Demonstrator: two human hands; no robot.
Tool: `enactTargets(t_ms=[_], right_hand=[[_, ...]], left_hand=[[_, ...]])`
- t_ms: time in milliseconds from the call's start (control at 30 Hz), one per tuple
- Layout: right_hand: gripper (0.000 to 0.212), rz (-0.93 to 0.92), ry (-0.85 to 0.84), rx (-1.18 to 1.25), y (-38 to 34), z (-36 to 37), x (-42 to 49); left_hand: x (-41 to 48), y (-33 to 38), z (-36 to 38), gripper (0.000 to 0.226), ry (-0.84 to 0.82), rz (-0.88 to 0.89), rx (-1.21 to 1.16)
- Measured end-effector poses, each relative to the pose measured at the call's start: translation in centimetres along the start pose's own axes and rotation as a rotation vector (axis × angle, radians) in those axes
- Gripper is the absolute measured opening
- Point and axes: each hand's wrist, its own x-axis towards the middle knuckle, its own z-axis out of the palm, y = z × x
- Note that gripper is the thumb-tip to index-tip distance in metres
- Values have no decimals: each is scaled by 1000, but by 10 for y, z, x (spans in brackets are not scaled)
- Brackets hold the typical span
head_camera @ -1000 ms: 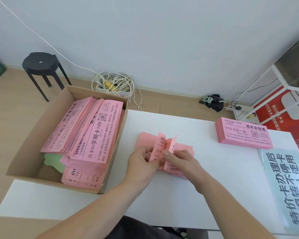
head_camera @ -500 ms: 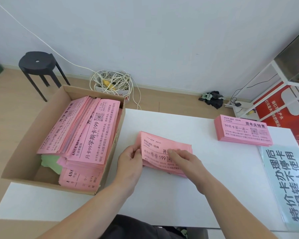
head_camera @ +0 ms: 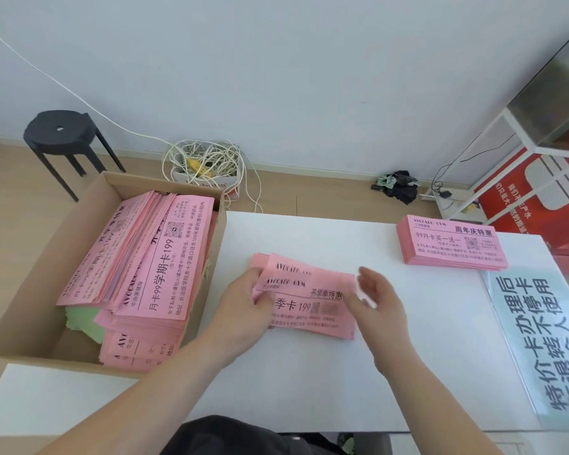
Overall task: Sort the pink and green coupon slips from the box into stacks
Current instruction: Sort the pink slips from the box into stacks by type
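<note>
The table (head_camera: 309, 382) carries everything, and we take the box (head_camera: 40, 274) at its left end as our mark. The box is far from emptied: pink slips (head_camera: 165, 261) fill most of it in leaning, fanned heaps, so we judge that the greater part of the sorting is left to do. Well right of the box, toward the table's far edge, one squared pink stack (head_camera: 450, 244) lies sorted. Between the box and that stack, just right of the box, a loose pink bundle (head_camera: 312, 307) lies on the table with its top slips askew. This is the work in hand, and we reckon it needs squaring before it counts as a stack. Inside the box, low at its near left under the pink heaps, green slips (head_camera: 84, 320) show. We see no green stack outside the box, so that colour looks not yet begun. Our left hand (head_camera: 243, 310) pinches the bundle's end nearer the box between thumb and fingers. Our right hand (head_camera: 381, 303) hovers at the end farther from the box, fingers straight and spread, gripping nothing; blur keeps us from telling whether it touches the paper.
</note>
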Motion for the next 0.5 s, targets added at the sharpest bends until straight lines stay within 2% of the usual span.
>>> enactTargets(t_ms=[33,100,133,200,267,367,500], right_hand=[[61,1,35,-1,3,-6,-4],[74,57,-28,54,8,-18,-13],[71,77,-104,104,10,-23,-17],[48,75,-217,170,14,-30,-26],[24,17,-174,174,19,-33,-35],[28,-47,-62,101,26,-39,-45],[27,-45,-39,-41,42,-38,-53]], left_hand=[[-8,0,-4,34,-17,24,0],[-21,1,-9,32,-49,61,-8],[-24,1,-9,32,-57,77,-23],[-31,-2,-8,31,-66,102,-34],[-34,-4,-7,25,-24,112,-31],[-35,-16,-8,11,43,68,41],[-43,-42,1,13,43,42,81]])
